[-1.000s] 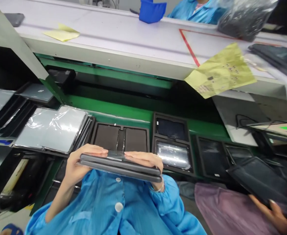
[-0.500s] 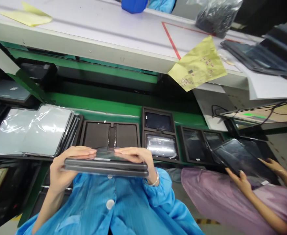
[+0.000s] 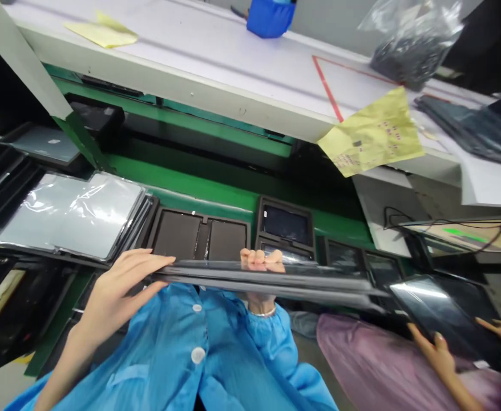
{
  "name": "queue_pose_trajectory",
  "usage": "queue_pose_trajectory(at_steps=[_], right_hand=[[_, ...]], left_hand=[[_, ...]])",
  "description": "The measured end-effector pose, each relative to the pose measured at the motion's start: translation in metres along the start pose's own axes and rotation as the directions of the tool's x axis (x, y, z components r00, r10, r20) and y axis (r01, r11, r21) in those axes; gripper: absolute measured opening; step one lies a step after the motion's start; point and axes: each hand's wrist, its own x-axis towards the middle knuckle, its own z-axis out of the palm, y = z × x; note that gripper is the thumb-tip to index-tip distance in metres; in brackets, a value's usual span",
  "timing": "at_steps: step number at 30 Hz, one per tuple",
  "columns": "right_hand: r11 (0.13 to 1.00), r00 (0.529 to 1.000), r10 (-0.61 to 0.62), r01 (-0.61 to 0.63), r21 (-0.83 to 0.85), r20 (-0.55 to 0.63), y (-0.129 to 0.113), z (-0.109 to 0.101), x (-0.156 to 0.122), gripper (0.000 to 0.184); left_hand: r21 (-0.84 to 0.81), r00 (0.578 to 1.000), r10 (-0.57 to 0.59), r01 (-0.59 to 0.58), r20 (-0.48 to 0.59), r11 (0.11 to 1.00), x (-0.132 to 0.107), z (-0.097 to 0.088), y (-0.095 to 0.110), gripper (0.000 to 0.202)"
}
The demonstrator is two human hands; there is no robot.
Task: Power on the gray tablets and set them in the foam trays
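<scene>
In front of my blue smock I hold a small stack of dark, flat, glossy panels (image 3: 310, 279), seen edge-on, its right end smeared by motion. My right hand (image 3: 262, 265) grips the stack near its middle, with fingertips curled over the far edge. At the stack's left end, my left hand (image 3: 120, 288) has its fingers on top and its thumb below, pinching the corner. Just beyond the stack lies a black two-compartment tray (image 3: 203, 242). The exact kind of the panels cannot be made out.
Silver bagged panels (image 3: 75, 211) lie at left. Other black trays with screens (image 3: 285, 222) lie right of centre. A white shelf (image 3: 216, 57) crosses above, with a yellow paper (image 3: 370, 134) over its edge. At right, a co-worker's hand (image 3: 436, 354) holds a dark panel (image 3: 439, 308).
The stack has shifted right and now reaches farther to that side. My right hand has moved from its right end to its middle; my left hand stays at the left end.
</scene>
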Motion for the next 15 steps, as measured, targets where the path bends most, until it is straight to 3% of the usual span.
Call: queue_pose_trajectory(at_steps=[4,8,10,11,12,13,15], right_hand=[[1.0,1.0,0.016,-0.016,0.022,-0.022,0.0,0.001,0.0,0.045],[1.0,0.999,-0.026,0.026,-0.01,0.038,0.002,0.0,0.0,0.049],[0.995,0.991,-0.079,0.084,-0.048,0.105,-0.004,-0.004,0.005,0.047],[0.989,0.983,-0.115,0.126,-0.071,0.144,-0.01,-0.008,0.009,0.045],[0.98,0.97,-0.154,0.175,-0.098,0.186,-0.017,-0.012,0.014,0.042],[0.966,0.954,-0.194,0.226,-0.126,0.227,-0.027,-0.015,0.019,0.039],[0.924,0.921,-0.213,0.298,-0.239,0.327,-0.049,-0.017,0.027,0.033]], left_hand=[[-0.229,0.998,0.006,-0.019,-0.06,0.973,0.001,0.0,0.019,0.042],[-0.32,0.998,0.0,-0.022,-0.069,0.947,0.009,-0.006,0.032,0.041],[-0.375,0.995,-0.098,0.082,-0.022,0.923,0.009,-0.002,0.026,0.034],[-0.419,0.979,-0.203,0.182,-0.006,0.889,0.007,0.002,0.021,0.032],[-0.495,0.942,-0.334,0.293,0.005,0.818,0.005,0.008,0.014,0.033],[-0.598,0.878,-0.477,0.402,0.038,0.693,0.004,0.016,0.008,0.039],[-0.786,0.695,-0.681,0.545,0.23,0.291,0.003,0.032,0.0,0.059]])
